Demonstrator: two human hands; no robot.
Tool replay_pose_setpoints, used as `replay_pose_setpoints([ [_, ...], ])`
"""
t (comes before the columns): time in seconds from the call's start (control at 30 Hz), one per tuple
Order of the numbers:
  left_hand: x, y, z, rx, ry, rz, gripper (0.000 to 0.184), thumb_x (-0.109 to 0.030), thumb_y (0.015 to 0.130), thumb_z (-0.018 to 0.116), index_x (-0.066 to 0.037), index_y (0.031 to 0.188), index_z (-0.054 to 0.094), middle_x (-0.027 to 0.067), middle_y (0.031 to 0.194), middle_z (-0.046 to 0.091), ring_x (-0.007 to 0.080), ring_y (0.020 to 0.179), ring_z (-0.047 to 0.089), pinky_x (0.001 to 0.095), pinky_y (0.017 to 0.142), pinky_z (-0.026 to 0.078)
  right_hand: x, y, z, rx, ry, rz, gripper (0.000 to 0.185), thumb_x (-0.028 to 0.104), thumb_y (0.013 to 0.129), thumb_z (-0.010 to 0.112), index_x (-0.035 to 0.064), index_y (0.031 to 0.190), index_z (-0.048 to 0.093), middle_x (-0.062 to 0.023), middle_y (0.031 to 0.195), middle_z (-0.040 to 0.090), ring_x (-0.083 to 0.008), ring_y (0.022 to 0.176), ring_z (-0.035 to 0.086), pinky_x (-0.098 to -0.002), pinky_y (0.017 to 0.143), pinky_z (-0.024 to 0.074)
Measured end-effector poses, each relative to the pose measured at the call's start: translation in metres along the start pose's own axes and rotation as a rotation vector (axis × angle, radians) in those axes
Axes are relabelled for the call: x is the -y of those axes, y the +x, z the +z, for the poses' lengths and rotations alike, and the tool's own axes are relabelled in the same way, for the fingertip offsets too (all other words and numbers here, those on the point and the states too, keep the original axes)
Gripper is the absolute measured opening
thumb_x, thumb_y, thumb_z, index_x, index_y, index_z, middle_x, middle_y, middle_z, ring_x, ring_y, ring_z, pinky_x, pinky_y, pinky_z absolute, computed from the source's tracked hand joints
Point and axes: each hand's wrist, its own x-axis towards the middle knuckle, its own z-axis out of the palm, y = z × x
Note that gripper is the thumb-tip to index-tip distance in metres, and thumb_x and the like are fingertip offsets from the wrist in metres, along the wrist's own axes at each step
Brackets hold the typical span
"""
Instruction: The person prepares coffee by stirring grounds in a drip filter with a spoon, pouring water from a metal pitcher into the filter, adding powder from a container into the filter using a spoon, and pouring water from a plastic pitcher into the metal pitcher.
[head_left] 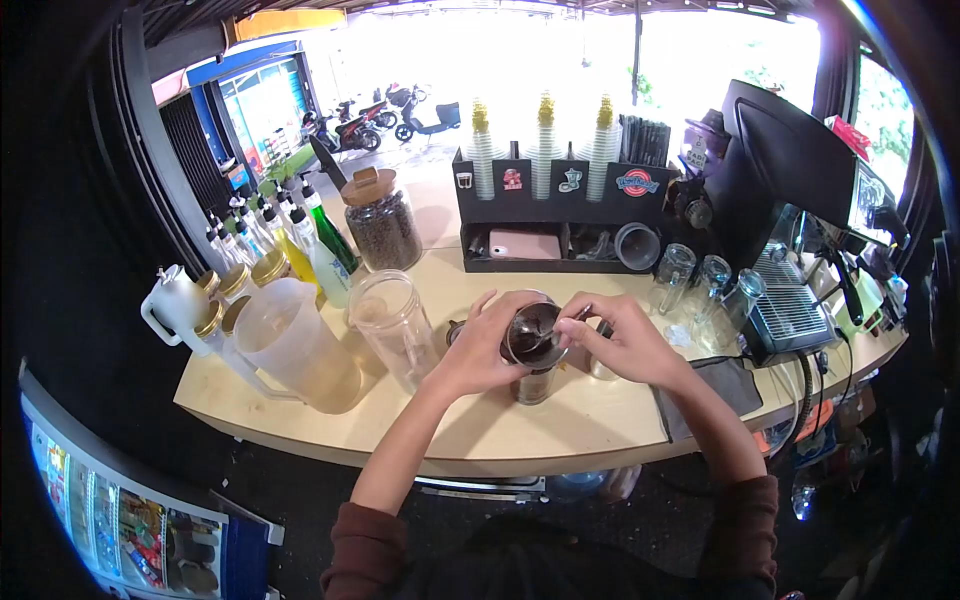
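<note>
Curled around the side of a round cup, my left hand tilts its mouth toward me. Dark contents, too small to identify, show inside it. My right hand pinches a thin spoon, whose lower end is inside the cup. Under the cup stands a clear glass vessel, its top hidden; I cannot tell whether the two touch. A metal container is partly hidden beneath my right hand. To the left of my left hand stands a large clear jar.
A frosted pitcher, syrup bottles and a coffee bean jar stand left. Behind is a black organizer with stacked cups and a phone. Glass mugs, a dark mat and an espresso machine are right.
</note>
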Motion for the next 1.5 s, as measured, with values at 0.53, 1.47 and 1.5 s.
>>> replay_pose_setpoints([
  [0.53, -0.02, 0.005, -0.018, -0.056, 0.357, 0.044, 0.083, -0.026, 0.053, 0.083, -0.017, 0.128, 0.048, 0.003, 0.12, 0.057, 0.0212, 0.116, 0.054, 0.0525, 0.112, 0.021, 0.023, 0.009, -0.006, 0.062, -0.395, -0.1, 0.018, 0.02, 0.091, 0.058, 0.003, 0.094, 0.054, -0.0152, 0.071, 0.056, -0.034, 0.077, 0.055, -0.0438, 0.074, 0.0415],
  [1.47, -0.006, -0.004, 0.032, -0.561, -0.037, -0.138, 0.088, -0.015, 0.058, 0.09, -0.007, 0.126, 0.035, 0.0118, 0.124, 0.051, 0.0226, 0.112, 0.056, 0.0351, 0.097, 0.046, 0.008, -0.001, 0.028, -0.274, -0.096, -0.087, 0.011, 0.012, 0.094, 0.052, 0.0029, 0.099, 0.057, -0.0092, 0.079, 0.069, -0.0208, 0.077, 0.065, -0.0346, 0.086, 0.0414],
  [1.5, -0.006, -0.004, 0.033, -0.559, -0.037, -0.138, 0.088, -0.015, 0.058, 0.09, -0.007, 0.126, 0.035, 0.0118, 0.124, 0.051, 0.0226, 0.112, 0.056, 0.0351, 0.097, 0.046, 0.005, 0.0, 0.03, -0.345, -0.089, -0.118, 0.011, 0.012, 0.094, 0.052, 0.0035, 0.098, 0.057, -0.0081, 0.078, 0.069, -0.0212, 0.078, 0.064, -0.0348, 0.087, 0.0393],
])
